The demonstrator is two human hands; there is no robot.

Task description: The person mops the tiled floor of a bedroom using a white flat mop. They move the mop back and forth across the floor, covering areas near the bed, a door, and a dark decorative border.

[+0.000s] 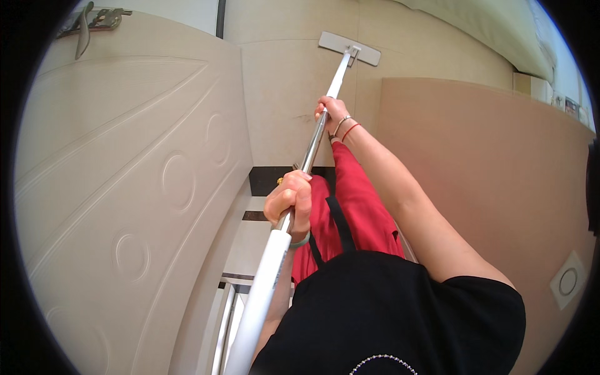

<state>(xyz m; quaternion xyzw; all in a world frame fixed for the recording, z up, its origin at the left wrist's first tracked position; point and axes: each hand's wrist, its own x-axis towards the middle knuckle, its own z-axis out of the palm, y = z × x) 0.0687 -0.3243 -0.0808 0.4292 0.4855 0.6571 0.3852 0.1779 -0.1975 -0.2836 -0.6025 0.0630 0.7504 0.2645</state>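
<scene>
Both the left hand [290, 201] and right hand [331, 112] grip the mop pole [300, 175], fingers wrapped closed around it. The flat mop head [349, 48] presses the beige wall [287, 106]; pushed unevenly, it could skid sideways toward the door [125, 175].

A cream panelled door [125, 187] embossed with rings and curved lines fills the left side, its metal lever handle [84, 28] near the top left corner. Beside it stands a plain beige wall [287, 106], while a tan flat panel [500, 175] carries a square white switch plate [567, 281] at the right edge.
</scene>
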